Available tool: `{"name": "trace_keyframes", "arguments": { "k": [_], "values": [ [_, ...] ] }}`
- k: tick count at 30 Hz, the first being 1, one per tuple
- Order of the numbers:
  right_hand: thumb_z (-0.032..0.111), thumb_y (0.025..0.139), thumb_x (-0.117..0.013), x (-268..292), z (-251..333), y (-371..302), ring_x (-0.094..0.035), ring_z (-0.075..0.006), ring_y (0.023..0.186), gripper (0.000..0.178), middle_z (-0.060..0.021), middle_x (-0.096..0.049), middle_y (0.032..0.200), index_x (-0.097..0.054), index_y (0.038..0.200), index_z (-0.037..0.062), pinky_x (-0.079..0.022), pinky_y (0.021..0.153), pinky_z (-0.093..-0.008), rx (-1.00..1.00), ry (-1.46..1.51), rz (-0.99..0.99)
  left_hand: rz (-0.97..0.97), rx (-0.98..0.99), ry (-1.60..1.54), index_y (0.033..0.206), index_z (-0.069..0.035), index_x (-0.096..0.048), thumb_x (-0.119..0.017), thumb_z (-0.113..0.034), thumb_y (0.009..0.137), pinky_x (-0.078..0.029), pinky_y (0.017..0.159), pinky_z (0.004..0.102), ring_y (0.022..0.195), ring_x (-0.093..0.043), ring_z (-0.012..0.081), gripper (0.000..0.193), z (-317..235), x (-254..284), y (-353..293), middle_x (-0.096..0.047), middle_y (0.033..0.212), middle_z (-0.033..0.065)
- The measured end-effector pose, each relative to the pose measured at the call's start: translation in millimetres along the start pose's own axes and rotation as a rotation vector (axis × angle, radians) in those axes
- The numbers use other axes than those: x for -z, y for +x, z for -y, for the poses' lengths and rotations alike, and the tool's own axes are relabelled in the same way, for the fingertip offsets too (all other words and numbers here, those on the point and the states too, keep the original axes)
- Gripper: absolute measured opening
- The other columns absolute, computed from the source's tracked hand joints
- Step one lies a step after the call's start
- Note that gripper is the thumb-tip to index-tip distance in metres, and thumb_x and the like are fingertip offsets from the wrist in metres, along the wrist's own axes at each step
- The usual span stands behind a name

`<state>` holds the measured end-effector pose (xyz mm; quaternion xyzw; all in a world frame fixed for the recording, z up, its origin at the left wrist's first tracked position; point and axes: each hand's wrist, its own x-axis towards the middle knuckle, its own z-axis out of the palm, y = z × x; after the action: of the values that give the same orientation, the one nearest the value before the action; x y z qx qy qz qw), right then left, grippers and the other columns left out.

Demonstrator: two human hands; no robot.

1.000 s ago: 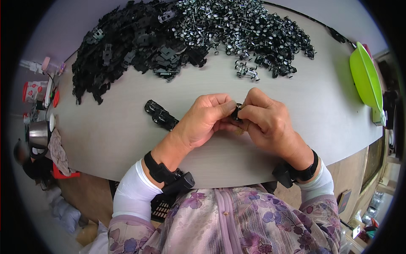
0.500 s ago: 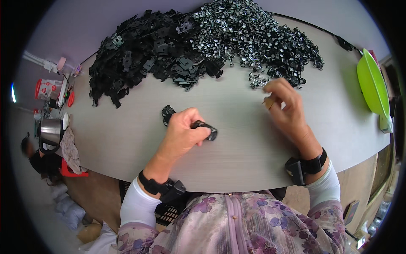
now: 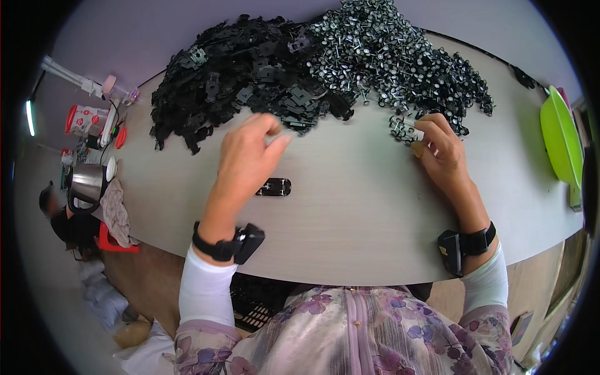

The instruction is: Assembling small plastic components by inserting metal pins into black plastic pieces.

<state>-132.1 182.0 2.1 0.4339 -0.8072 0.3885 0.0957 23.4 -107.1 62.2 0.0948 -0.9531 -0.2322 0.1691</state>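
My left hand [image 3: 249, 150] is raised over the table just short of the heap of flat black plastic parts [image 3: 231, 81]. Its thumb and fingers are apart, somewhat blurred, and nothing shows between them. Below it lies a small black toy car base [image 3: 276, 187] with silvery axle bits; the left wrist covers its left end. My right hand [image 3: 444, 153] has its thumb and curled forefinger at several loose wheel axles [image 3: 400, 128], pinching at one; a tan covering wraps the thumb tip. Behind it rises the big heap of black-wheeled metal axles [image 3: 387, 59].
A lime green basin [image 3: 560, 140] leans at the right table edge. Along the left edge stand a steel kettle [image 3: 87, 183], a crumpled cloth [image 3: 115, 212] and a red-and-white tub [image 3: 85, 120]. Another person [image 3: 69, 225] is at the far left, beside a red stool [image 3: 115, 240].
My left hand has let go of the black toy car base and moved up toward the black parts. My right hand stays by the loose axles. The whole view has shifted slightly.
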Motion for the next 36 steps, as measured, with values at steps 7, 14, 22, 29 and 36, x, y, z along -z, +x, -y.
{"name": "trace_keyframes", "arguments": {
  "k": [7,14,22,29,36],
  "values": [
    [-0.008,0.070,-0.061,5.0,12.6,-3.0,-0.060,-0.0189,0.065,0.026,-0.0090,-0.059,0.094,-0.060,0.095,-0.0003,-0.050,0.056,-0.0285,-0.009,0.085,-0.009,-0.026,-0.176,0.295,0.103,-0.002,-0.067,-0.064,0.004,0.074,-0.050,0.081,0.0417,0.095,-0.060,0.0315,0.029,15.8,-55.2,63.8,-0.059,0.103,0.0110],
    [-0.006,0.070,-0.063,3.3,20.0,-5.2,-0.060,-0.0226,0.065,0.024,-0.0101,-0.058,0.091,-0.060,0.093,-0.0010,-0.051,0.058,-0.0308,-0.006,0.164,0.075,0.040,-0.162,0.285,0.095,-0.002,-0.065,-0.063,0.005,0.073,-0.049,0.078,0.0409,0.091,-0.059,0.0306,0.023,11.8,-54.4,66.8,-0.060,0.097,0.0102],
    [-0.005,0.070,-0.063,3.8,21.4,-6.4,-0.060,-0.0243,0.066,0.023,-0.0106,-0.058,0.090,-0.059,0.093,-0.0007,-0.051,0.060,-0.0327,-0.005,0.170,0.100,-0.045,-0.319,0.230,0.087,-0.003,-0.062,-0.063,0.001,0.078,-0.047,0.077,0.0406,0.084,-0.057,0.0309,0.010,23.1,-54.0,73.7,-0.063,0.084,0.0105],
    [-0.007,0.070,-0.062,2.6,22.3,-6.9,-0.060,-0.0231,0.065,0.024,-0.0104,-0.058,0.091,-0.059,0.093,-0.0010,-0.051,0.059,-0.0319,-0.007,0.188,0.095,-0.345,-0.386,0.188,0.089,-0.003,-0.062,-0.062,-0.003,0.084,-0.048,0.068,0.0388,0.075,-0.060,0.0290,0.004,23.3,-45.5,74.2,-0.061,0.078,0.0117],
    [-0.008,0.071,-0.064,-1.1,25.6,-9.8,-0.062,-0.0207,0.071,0.026,-0.0105,-0.059,0.098,-0.060,0.096,-0.0003,-0.053,0.062,-0.0295,0.057,0.280,0.073,0.469,0.376,-0.985,0.095,-0.004,-0.061,-0.052,-0.017,0.099,-0.047,0.044,0.0196,0.051,-0.062,0.0101,0.017,-44.2,-52.8,15.1,-0.064,0.074,0.0020]
  ]
}}
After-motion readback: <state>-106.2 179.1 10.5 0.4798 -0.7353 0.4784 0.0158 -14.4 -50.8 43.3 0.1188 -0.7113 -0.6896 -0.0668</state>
